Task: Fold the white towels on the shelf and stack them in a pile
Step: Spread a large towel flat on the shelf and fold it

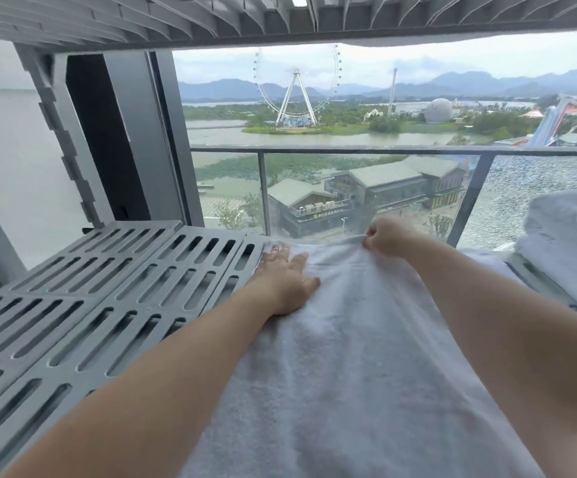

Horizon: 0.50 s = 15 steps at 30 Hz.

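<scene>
A white towel (342, 339) lies spread lengthwise on the grey slatted shelf (83, 305), running from the near edge to the far edge. My left hand (285, 279) rests flat on the towel near its far left corner, fingers straight. Over at the far edge, my right hand (385, 236) pinches the towel's hem and lifts it slightly. A pile of folded white towels (570, 236) sits at the right end of the shelf.
The left part of the shelf shows bare slats. Another shelf level (176, 19) hangs close overhead. Behind the shelf are a window, a glass balcony railing (349, 151) and a dark window frame (132, 139) at the left.
</scene>
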Motion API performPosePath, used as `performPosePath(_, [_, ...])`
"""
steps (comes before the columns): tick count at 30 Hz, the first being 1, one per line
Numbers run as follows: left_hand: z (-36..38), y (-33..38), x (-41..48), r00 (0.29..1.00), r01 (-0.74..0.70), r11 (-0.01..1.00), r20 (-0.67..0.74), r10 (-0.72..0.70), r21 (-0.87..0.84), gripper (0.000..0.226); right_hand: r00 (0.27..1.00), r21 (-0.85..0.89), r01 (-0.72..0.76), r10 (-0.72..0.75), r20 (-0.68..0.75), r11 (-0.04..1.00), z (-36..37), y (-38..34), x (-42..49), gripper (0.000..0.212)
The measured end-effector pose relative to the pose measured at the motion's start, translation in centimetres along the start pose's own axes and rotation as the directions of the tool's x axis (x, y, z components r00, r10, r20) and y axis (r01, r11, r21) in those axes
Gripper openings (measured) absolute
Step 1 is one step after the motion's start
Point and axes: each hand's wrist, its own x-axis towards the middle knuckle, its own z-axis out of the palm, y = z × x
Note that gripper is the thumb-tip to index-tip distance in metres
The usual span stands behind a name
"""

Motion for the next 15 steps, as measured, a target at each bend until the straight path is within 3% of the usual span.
performPosePath(2, [-0.1, 0.0, 0.4, 0.998, 0.028, 0.997, 0.048, -0.031, 0.068, 0.078, 1.0, 0.013, 0.016, -0.016, 0.02, 1.0, 1.3, 0.1, 0.0, 0.024])
performPosePath(6, [-0.6, 0.6, 1.4, 0.985, 0.109, 0.978, 0.115, -0.131, 0.18, 0.082, 0.99, 0.088, 0.066, -0.054, -0.133, 0.994, 3.0, 1.0, -0.4, 0.023])
performPosePath(9, [-2.0, 2.9, 2.9, 0.974, 0.2, 0.91, 0.025, -0.224, 0.364, 0.066, 0.98, 0.126, 0.095, -0.071, -0.184, 0.987, 3.3, 1.4, -0.5, 0.02])
performPosePath(11, [-2.7, 4.4, 4.0, 0.984, 0.176, 0.896, -0.102, -0.147, 0.407, 0.044, 0.975, 0.147, 0.126, -0.096, -0.199, 0.981, 3.5, 1.5, -0.5, 0.021])
performPosePath(13, [-2.4, 4.9, 5.6, 0.98, 0.107, 0.934, -0.196, -0.041, 0.342, 0.036, 0.971, 0.141, 0.147, -0.115, -0.211, 0.979, 3.6, 1.5, -0.8, 0.023])
performPosePath(15, [-2.0, 4.8, 6.8, 0.987, 0.018, 0.974, -0.157, 0.018, 0.224, 0.035, 0.963, 0.103, 0.153, -0.125, -0.238, 0.983, 3.8, 1.6, -1.0, 0.022])
